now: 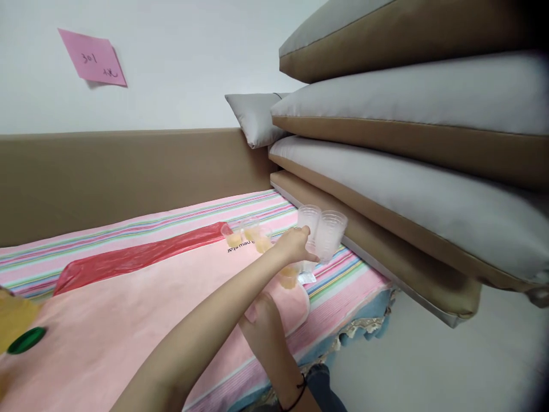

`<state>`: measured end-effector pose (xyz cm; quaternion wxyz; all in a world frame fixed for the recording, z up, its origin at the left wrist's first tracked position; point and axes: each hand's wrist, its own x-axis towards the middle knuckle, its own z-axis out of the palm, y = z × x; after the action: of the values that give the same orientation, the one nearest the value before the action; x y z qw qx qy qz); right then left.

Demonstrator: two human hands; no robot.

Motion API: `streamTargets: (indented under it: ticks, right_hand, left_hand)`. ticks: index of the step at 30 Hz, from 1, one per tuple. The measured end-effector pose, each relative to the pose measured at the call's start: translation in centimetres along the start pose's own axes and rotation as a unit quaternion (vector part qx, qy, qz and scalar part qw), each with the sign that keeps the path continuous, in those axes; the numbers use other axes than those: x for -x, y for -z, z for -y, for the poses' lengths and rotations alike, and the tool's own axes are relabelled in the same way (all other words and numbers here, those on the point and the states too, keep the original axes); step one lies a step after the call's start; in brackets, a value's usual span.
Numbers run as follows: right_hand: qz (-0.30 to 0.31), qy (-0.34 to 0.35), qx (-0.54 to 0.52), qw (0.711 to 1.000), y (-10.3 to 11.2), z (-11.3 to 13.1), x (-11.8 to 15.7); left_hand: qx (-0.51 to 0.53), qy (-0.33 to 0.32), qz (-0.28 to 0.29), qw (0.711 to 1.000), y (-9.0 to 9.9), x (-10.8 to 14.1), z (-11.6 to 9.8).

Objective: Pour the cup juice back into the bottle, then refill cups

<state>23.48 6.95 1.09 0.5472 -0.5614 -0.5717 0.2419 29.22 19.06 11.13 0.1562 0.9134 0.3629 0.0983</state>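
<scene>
My left hand (298, 246) reaches across from the lower left, its thumb and fingers closed around the near side of the clear plastic cups. These form two nested stacks, a left one (309, 216) and a right one (331, 236), both leaning. Lower down, my right hand (263, 317) is curled above the pink mat (128, 320); its fingertips and whatever they hold are hidden. Just beyond it stands a cup of yellow liquid (288, 278). Several more cups with yellow contents (234, 239) stand together behind my left forearm.
A red plastic sheet (141, 257) lies along the mat's far edge. At the far left are a green lid (26, 340) and a yellow item (16, 315). Large grey-brown cushions (386, 114) are piled at the right. The striped cloth (343, 274) ends in a blue frill.
</scene>
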Motion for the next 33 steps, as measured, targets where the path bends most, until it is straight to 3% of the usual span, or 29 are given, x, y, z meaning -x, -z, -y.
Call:
streamTargets:
  ticks: [7, 13, 17, 21, 27, 30, 33]
  right_hand:
    - [0.007, -0.004, -0.022, 1.0, 0.3, 0.1, -0.2]
    - [0.017, -0.005, -0.026, 1.0, 0.4, 0.3, -0.2]
    - [0.019, -0.009, -0.018, 1.0, 0.3, 0.2, -0.1]
    - [0.024, -0.036, 0.008, 0.999, 0.4, 0.1, -0.1]
    - [0.052, -0.023, 0.038, 0.998, 0.9, -0.5, 0.0]
    - [0.064, -0.037, 0.019, 0.997, 1.0, -1.0, 0.1]
    - [0.075, -0.049, -0.009, 0.996, 1.1, -1.4, 0.2]
  left_hand:
    - [-0.008, 0.008, 0.05, 0.999, -0.4, -1.1, 0.1]
    - [0.016, 0.02, 0.058, 0.998, 0.2, -1.0, 0.1]
    - [0.031, 0.025, 0.047, 0.998, 1.8, -0.9, -0.7]
    - [0.049, 0.023, 0.013, 0.998, 4.7, 0.0, -1.8]
    - [0.155, 0.015, -0.061, 0.986, 9.5, 5.0, -1.4]
    - [0.16, 0.05, -0.068, 0.983, 10.7, 9.2, 0.6]
    - [0.134, 0.103, -0.073, 0.983, 10.5, 13.8, 3.6]
